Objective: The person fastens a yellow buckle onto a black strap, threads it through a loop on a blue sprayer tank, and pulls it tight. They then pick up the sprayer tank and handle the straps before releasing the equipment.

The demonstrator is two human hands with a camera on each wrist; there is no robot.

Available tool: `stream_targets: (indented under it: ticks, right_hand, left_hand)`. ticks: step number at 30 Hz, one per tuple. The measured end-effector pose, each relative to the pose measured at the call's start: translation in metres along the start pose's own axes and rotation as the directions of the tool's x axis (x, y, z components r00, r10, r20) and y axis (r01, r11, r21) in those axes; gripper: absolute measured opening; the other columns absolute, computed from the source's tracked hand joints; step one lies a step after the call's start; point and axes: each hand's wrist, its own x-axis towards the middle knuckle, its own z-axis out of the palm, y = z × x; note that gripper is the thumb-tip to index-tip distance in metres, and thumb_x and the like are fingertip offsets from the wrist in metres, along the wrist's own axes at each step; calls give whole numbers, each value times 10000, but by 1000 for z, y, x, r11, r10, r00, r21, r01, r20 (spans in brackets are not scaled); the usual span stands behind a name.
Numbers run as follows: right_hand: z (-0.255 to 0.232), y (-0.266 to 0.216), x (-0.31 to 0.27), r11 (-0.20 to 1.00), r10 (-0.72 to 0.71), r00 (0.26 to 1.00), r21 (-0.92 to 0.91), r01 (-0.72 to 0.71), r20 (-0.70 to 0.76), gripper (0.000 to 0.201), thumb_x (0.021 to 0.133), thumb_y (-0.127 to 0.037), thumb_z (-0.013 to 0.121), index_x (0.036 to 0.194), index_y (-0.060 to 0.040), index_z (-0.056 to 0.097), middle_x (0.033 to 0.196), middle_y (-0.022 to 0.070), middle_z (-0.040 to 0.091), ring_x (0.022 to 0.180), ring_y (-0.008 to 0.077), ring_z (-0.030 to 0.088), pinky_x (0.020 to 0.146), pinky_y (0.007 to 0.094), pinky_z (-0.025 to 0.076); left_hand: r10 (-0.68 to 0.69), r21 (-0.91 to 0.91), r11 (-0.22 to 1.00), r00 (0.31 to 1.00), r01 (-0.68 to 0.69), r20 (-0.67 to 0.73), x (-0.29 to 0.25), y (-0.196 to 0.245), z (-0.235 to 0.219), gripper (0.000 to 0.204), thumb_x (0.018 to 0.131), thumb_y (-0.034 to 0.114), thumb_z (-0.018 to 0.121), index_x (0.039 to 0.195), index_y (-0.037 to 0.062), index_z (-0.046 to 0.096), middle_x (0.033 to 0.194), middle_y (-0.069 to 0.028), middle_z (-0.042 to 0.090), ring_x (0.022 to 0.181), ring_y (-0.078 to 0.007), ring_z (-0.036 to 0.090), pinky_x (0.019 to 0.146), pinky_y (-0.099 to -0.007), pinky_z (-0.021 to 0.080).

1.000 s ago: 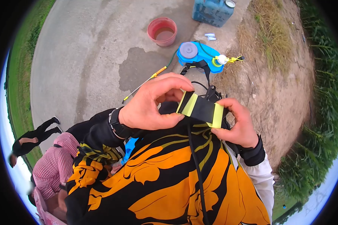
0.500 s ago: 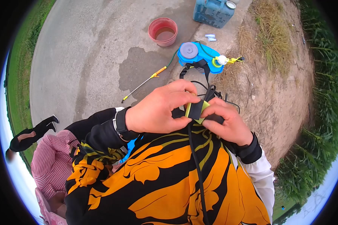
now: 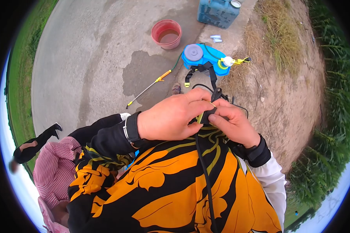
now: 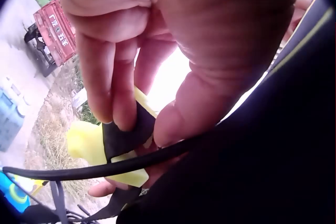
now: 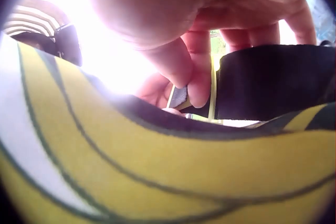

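In front of the chest, my left hand (image 3: 169, 116) and right hand (image 3: 237, 122) meet over a black strap (image 3: 210, 115) with yellow-green buckle pieces. The left thumb and fingers pinch it, covering much of it in the head view. In the left wrist view the yellow-green buckle (image 4: 86, 142) sticks out beside the left fingertips, with the black webbing (image 4: 126, 134) between fingers and thumb. My right thumb and fingers pinch the other side; in the right wrist view the wide black strap (image 5: 273, 82) runs off to the right below those fingers.
A blue backpack sprayer (image 3: 206, 58) with black straps stands ahead, its wand (image 3: 149, 88) lying on the concrete. Beyond are a red bucket (image 3: 166, 35) and a blue jerrycan (image 3: 217, 13). A person in striped clothing (image 3: 52, 167) is close at left. Crops (image 3: 322, 155) line the right.
My hands have come closer together, the left moving right. The strap stretched between them at first is now bunched and mostly covered by fingers. A shoe now shows just beyond the hands.
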Motion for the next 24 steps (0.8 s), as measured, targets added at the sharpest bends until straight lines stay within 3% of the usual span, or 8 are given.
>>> stream_targets:
  ticks: [4, 7, 12, 19, 24]
  right_hand:
    - [-8, -3, -1, 999, 33, 999, 13, -33, 29, 142, 867, -86, 611, 761, -8, 556, 857, 61, 533, 791, 166, 532, 706, 274, 424]
    - [-10, 2, -1, 998, 26, 999, 54, -28, 34, 150, 857, -69, 601, 738, 1, 542, 872, 59, 549, 787, 157, 533, 701, 274, 424]
    - [-12, 7, 2, 994, 64, 997, 85, -66, 32, 124, 834, -38, 576, 723, 5, 539, 965, 82, 614, 834, 139, 553, 746, 263, 437]
    - [-29, 17, -4, 976, 155, 985, 168, -141, -78, 207, 781, 26, 522, 605, 18, 413, 1137, 126, 640, 880, 110, 563, 790, 258, 444]
    - [-40, 20, -16, 968, 182, 973, 199, -151, -146, 172, 781, 36, 507, 615, 31, 460, 1078, 123, 658, 863, 106, 570, 761, 247, 445]
  left_hand:
    - [-78, -89, 993, 997, 78, 5, 1, -2, -5, 438, 646, 7, 725, 1061, 18, 584, 1071, -117, 558, 837, -244, 605, 723, -322, 519]
    - [-37, -71, 997, 999, 35, -26, 1, -4, -5, 445, 630, 3, 735, 1049, 18, 586, 1062, -106, 559, 783, -211, 596, 715, -299, 514]
    - [-85, -95, 992, 995, 81, -43, -2, -9, -1, 451, 619, 1, 733, 1045, 12, 584, 1063, -109, 562, 776, -195, 592, 700, -289, 509]
    - [-152, -112, 983, 987, 145, -56, -7, -10, -8, 454, 616, 0, 724, 1046, 15, 578, 1052, -110, 558, 747, -170, 578, 687, -273, 501]
    - [-164, -58, 986, 982, 158, -99, -9, -11, -4, 478, 612, 7, 720, 1065, 19, 568, 1028, -105, 549, 722, -163, 547, 657, -264, 484]
